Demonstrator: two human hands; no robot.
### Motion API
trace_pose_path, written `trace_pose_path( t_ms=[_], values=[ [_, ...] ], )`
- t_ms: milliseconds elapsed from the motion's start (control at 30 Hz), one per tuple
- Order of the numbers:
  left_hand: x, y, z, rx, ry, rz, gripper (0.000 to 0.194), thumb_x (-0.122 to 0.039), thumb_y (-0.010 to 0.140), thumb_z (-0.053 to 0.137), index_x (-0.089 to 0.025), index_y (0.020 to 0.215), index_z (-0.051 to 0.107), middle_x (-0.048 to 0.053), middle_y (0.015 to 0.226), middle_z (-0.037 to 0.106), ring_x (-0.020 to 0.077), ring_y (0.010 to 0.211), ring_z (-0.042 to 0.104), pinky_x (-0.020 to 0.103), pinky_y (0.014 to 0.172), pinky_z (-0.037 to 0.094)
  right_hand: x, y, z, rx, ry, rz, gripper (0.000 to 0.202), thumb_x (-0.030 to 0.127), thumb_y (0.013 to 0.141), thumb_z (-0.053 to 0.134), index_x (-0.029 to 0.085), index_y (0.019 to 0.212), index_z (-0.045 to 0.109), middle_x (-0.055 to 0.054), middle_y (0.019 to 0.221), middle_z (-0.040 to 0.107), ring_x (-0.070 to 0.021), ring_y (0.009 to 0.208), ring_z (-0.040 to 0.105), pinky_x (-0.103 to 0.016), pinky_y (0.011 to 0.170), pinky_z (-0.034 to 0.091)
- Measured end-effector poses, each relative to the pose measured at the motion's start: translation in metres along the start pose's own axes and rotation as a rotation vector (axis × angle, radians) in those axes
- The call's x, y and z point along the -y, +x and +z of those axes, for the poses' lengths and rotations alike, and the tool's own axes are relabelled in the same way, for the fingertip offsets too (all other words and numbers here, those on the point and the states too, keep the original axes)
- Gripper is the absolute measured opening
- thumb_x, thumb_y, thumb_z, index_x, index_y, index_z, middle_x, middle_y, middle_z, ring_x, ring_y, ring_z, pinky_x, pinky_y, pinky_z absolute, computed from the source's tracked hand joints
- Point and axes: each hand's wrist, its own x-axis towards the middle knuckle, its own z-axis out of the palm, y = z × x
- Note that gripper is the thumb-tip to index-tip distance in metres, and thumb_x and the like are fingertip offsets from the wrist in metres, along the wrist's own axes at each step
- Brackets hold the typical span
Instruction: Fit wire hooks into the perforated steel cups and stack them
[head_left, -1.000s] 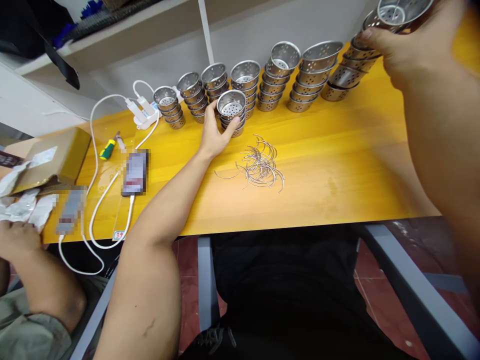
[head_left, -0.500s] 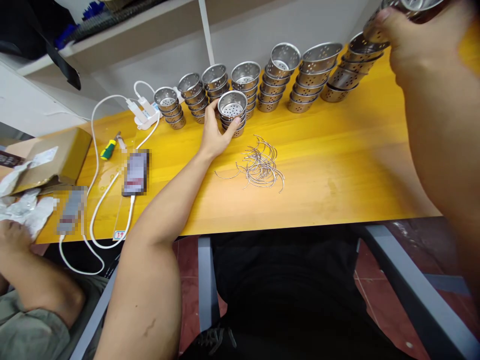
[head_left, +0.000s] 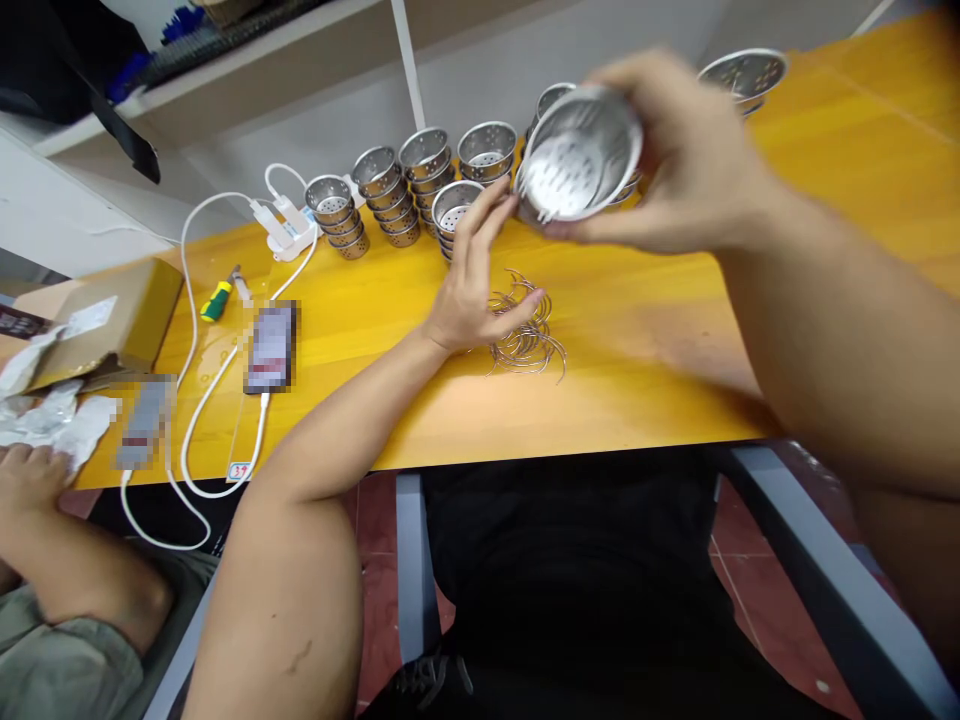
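Between the pile of thin, curved silver wires [head_left: 529, 345] and the front edge, the glossy yellow wooden surface [head_left: 585, 410] is offering a low passage. Stacks of perforated silver metal cups [head_left: 388, 205] are blocking the back, with a grey wall [head_left: 592, 45] standing behind. The bare left hand [head_left: 469, 300] is covering part of the pile; the bare right hand [head_left: 675, 165] and its raised silver cup [head_left: 574, 165] are obstructing overhead access. Leftward, looping white cables [head_left: 187, 400] are crossing the way
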Motion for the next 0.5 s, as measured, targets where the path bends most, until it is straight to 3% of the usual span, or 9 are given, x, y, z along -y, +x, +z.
trace_pose_path(
  t_ms=[100,200,267,367,500],
  values=[
    [-0.007,-0.005,0.010,-0.004,0.009,-0.032,0.123,-0.097,0.119,0.059,-0.045,0.204,-0.011,0.013,0.215,0.028,0.0487,0.210,0.025,0.081,0.169,0.037,0.011,-0.017,0.031,0.232,0.107,0.087,0.106,0.103,0.090,0.102,0.042,0.172,0.074,-0.007,0.174,0.082,-0.0488,0.155,0.076,-0.072,0.143,0.061],
    [0.008,-0.009,0.013,0.046,-0.005,-0.029,0.117,-0.093,0.121,0.061,-0.043,0.206,-0.001,0.011,0.209,0.042,0.0452,0.205,0.042,0.076,0.167,0.043,0.007,-0.030,0.056,0.209,0.127,0.203,0.114,0.118,0.091,0.086,0.056,0.185,0.065,0.000,0.186,0.074,-0.0486,0.168,0.067,-0.071,0.153,0.055],
    [0.022,-0.011,0.016,0.051,-0.024,-0.067,0.114,-0.092,0.120,0.068,-0.042,0.205,0.011,0.012,0.203,0.051,0.0438,0.200,0.051,0.074,0.166,0.046,-0.002,-0.034,0.068,0.173,0.107,0.189,0.119,0.121,0.095,0.078,0.052,0.191,0.062,-0.003,0.190,0.070,-0.0495,0.175,0.060,-0.070,0.158,0.048],
    [0.038,-0.012,0.020,0.043,-0.052,-0.093,0.113,-0.101,0.116,0.067,-0.041,0.201,0.022,0.013,0.198,0.057,0.0431,0.195,0.059,0.073,0.164,0.050,-0.018,-0.040,0.082,0.184,0.054,0.151,0.129,0.115,0.099,0.080,0.040,0.201,0.054,-0.014,0.187,0.065,-0.0579,0.183,0.052,-0.080,0.161,0.037],
    [0.044,-0.010,0.020,0.052,-0.095,-0.057,0.114,-0.110,0.110,0.067,-0.039,0.193,0.037,0.015,0.190,0.064,0.0440,0.189,0.065,0.072,0.161,0.055,-0.027,-0.046,0.090,0.226,0.030,0.125,0.131,0.101,0.102,0.089,0.039,0.207,0.042,-0.017,0.181,0.062,-0.0629,0.187,0.048,-0.084,0.158,0.040]
  ],
)
